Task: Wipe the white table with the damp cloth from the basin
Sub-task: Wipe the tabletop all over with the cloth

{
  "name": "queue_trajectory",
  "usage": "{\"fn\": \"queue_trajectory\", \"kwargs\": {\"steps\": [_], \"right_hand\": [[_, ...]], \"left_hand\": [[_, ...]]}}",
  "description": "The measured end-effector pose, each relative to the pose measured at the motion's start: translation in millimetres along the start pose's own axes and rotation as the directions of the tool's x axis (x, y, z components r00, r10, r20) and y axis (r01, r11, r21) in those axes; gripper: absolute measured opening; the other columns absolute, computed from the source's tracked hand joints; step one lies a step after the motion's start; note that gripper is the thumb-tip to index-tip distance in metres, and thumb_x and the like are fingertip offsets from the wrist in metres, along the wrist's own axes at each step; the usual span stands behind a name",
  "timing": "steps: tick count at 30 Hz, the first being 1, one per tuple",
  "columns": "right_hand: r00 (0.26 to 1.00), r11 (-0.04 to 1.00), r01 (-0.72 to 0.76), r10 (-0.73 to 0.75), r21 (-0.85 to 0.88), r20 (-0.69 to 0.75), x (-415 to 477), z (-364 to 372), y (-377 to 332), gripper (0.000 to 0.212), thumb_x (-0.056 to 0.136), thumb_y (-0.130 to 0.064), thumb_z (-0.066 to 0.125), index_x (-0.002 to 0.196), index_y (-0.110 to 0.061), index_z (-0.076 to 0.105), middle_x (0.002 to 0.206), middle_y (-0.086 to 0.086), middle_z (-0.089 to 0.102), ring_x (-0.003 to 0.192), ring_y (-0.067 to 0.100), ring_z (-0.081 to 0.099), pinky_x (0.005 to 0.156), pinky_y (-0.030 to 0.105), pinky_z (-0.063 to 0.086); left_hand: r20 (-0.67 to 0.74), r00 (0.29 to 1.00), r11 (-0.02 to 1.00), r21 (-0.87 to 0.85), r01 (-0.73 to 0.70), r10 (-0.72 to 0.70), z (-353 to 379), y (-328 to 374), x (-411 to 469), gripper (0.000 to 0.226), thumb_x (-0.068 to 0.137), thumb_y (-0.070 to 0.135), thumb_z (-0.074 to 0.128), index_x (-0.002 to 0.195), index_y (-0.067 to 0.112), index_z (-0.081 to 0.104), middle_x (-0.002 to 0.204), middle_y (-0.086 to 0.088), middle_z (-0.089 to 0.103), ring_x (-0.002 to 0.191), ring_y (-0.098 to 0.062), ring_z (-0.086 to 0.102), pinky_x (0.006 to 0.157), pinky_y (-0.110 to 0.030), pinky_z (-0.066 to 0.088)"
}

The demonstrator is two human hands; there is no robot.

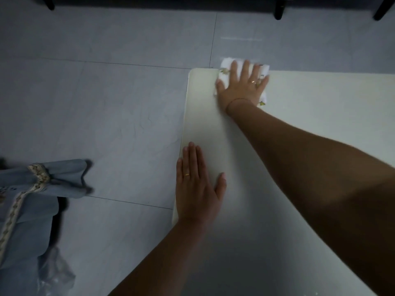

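The white table (320, 99) fills the right half of the head view, with its rounded far-left corner near the top. My right hand (242, 84) presses flat on a white cloth (226, 64) with small yellow-green prints, at the table's far edge close to that corner. Part of the cloth sticks out past the far edge and around my fingers. My left hand (197, 186) lies flat, fingers together, on the table's left edge with nothing in it. The basin is not in view.
Grey tiled floor (96, 103) lies left of and beyond the table. Blue fabric with patterned trim (42, 180) and a crumpled clear plastic bag (55, 272) lie at the lower left. Dark furniture legs (280, 9) stand at the top.
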State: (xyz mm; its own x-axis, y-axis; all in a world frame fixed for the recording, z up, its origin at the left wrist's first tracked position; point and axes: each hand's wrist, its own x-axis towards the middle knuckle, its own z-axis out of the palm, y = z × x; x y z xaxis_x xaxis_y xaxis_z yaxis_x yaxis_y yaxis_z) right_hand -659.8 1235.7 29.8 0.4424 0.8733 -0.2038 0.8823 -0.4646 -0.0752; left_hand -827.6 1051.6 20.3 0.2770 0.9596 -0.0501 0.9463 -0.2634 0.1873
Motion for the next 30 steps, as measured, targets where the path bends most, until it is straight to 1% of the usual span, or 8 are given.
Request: {"fn": "queue_trajectory", "kwargs": {"steps": [5, 7, 11, 15, 18, 21, 27, 30], "right_hand": [[0.892, 0.890, 0.451, -0.450, -0.059, 0.031, -22, 4, 7, 0.068, 0.093, -0.062, 0.018, 0.150, -0.029, 0.001, 0.160, 0.000, -0.004, 0.146, 0.025, -0.006, 0.114, 0.054, -0.006], [0.906, 0.905, 0.423, -0.423, -0.050, 0.023, -14, 0, 38, 0.069, 0.092, -0.064, 0.019, 0.150, -0.030, 0.002, 0.160, -0.001, -0.003, 0.146, 0.021, -0.005, 0.114, 0.052, -0.006], [0.990, 0.989, 0.144, -0.144, -0.045, 0.006, -2, -8, 90, 0.072, 0.090, -0.066, 0.016, 0.150, -0.029, 0.002, 0.160, -0.001, -0.005, 0.146, 0.022, -0.008, 0.114, 0.055, -0.008], [0.994, 0.998, 0.058, -0.056, 0.020, -0.093, 3, -13, 79, 0.067, 0.091, -0.061, 0.017, 0.146, -0.023, 0.023, 0.159, 0.006, 0.010, 0.146, 0.029, 0.000, 0.112, 0.059, -0.010], [0.996, 1.000, 0.024, -0.025, -0.015, -0.084, 3, -7, 71, 0.069, 0.093, -0.060, 0.011, 0.151, -0.021, 0.009, 0.160, 0.007, 0.003, 0.146, 0.030, -0.004, 0.114, 0.056, -0.008], [0.996, 0.996, 0.056, -0.060, -0.063, -0.059, -10, 0, 61, 0.069, 0.093, -0.059, 0.012, 0.151, -0.022, 0.001, 0.160, 0.006, -0.001, 0.145, 0.032, -0.005, 0.113, 0.056, -0.009], [0.892, 0.888, 0.447, -0.451, -0.108, -0.014, -40, 2, 77, 0.067, 0.093, -0.060, 0.018, 0.150, -0.029, 0.006, 0.160, 0.003, 0.003, 0.146, 0.027, -0.002, 0.115, 0.052, -0.007], [0.952, 0.952, 0.299, -0.302, -0.068, -0.040, -32, -1, 117, 0.067, 0.093, -0.061, 0.017, 0.150, -0.029, 0.004, 0.160, 0.001, 0.000, 0.146, 0.024, -0.004, 0.116, 0.051, -0.007]], "left_hand": [[0.005, 1.000, 1.000, 0.001, 0.001, -0.001, 0, -1, 0, 0.079, 0.094, 0.054, 0.029, 0.151, 0.003, 0.009, 0.160, -0.014, 0.007, 0.148, -0.024, 0.002, 0.120, -0.039, 0.009], [0.011, 1.000, 1.000, 0.006, -0.005, 0.005, 0, -1, 1, 0.079, 0.093, 0.054, 0.028, 0.151, 0.003, 0.009, 0.160, -0.014, 0.007, 0.148, -0.024, 0.002, 0.120, -0.040, 0.009], [0.014, 1.000, 1.000, 0.015, -0.014, 0.014, -1, -1, 1, 0.080, 0.093, 0.053, 0.029, 0.150, 0.001, 0.011, 0.160, -0.015, 0.008, 0.148, -0.025, 0.002, 0.120, -0.039, 0.008], [0.006, 1.000, 1.000, 0.004, -0.009, 0.009, -2, -1, 1, 0.080, 0.093, 0.053, 0.030, 0.150, 0.001, 0.011, 0.159, -0.015, 0.008, 0.148, -0.025, 0.003, 0.120, -0.039, 0.009], [0.007, 1.000, 1.000, 0.009, -0.009, 0.009, -1, -1, 1, 0.080, 0.093, 0.053, 0.031, 0.150, 0.001, 0.011, 0.159, -0.016, 0.009, 0.148, -0.026, 0.004, 0.120, -0.040, 0.011], [0.014, 1.000, 1.000, 0.026, -0.006, 0.005, 0, -1, 1, 0.080, 0.093, 0.053, 0.030, 0.150, 0.002, 0.010, 0.159, -0.016, 0.008, 0.148, -0.026, 0.004, 0.120, -0.040, 0.010], [0.036, 0.999, 0.999, 0.043, -0.004, 0.003, -5, 0, 1, 0.079, 0.093, 0.055, 0.022, 0.151, 0.003, 0.007, 0.160, -0.014, 0.005, 0.148, -0.025, 0.001, 0.120, -0.039, 0.008], [0.042, 0.999, 0.998, 0.058, -0.010, 0.007, -6, 1, 2, 0.079, 0.093, 0.054, 0.022, 0.151, 0.002, 0.008, 0.160, -0.015, 0.006, 0.148, -0.025, 0.002, 0.120, -0.040, 0.009]]}}
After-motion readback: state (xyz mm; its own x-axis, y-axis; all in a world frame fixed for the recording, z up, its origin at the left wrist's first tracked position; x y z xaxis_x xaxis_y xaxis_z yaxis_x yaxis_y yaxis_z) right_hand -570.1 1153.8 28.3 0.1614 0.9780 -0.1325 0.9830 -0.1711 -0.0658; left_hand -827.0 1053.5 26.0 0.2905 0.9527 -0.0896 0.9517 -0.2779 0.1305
